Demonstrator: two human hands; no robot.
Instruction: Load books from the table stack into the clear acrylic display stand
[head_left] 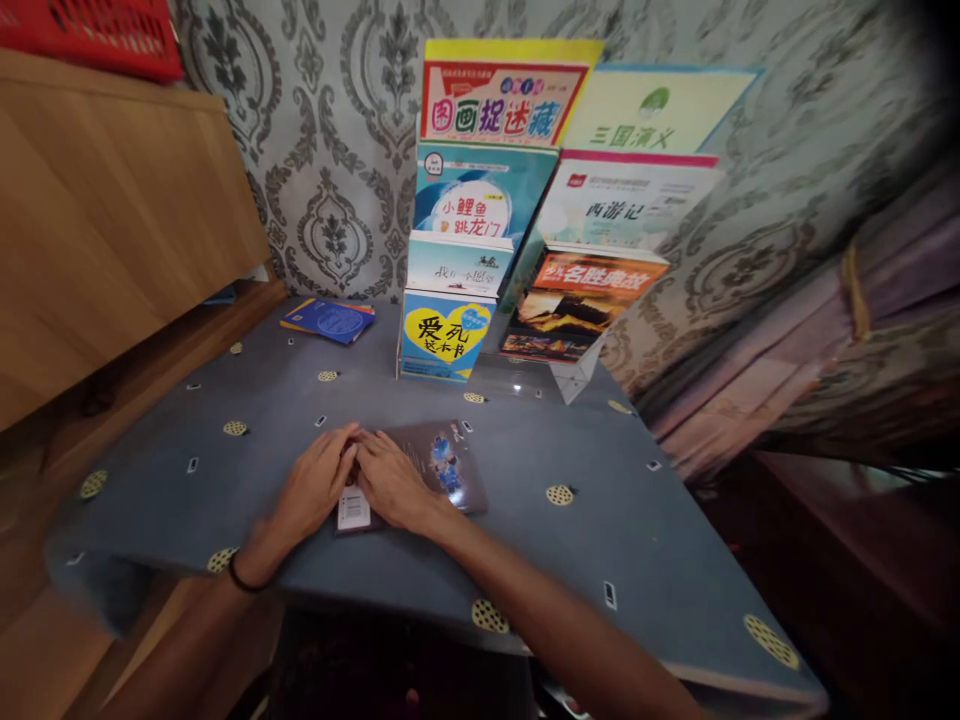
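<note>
A dark brown book with a small blue figure on its cover lies flat on the cloth-covered table near the front edge. My left hand, a black band around the wrist, rests at the book's left edge with fingers stretched forward. Across the left part of the cover lies my right hand, its fingers extended. The fingertips of both hands come together near the book's upper left corner, partly hiding it. A white barcode label shows between the hands at the lower left of the cover.
A clear tiered stand holds two columns of books, including a yellow-heart book and an orange-topped book. A blue booklet lies at the back left of the table. A wooden cabinet and purple curtain flank it.
</note>
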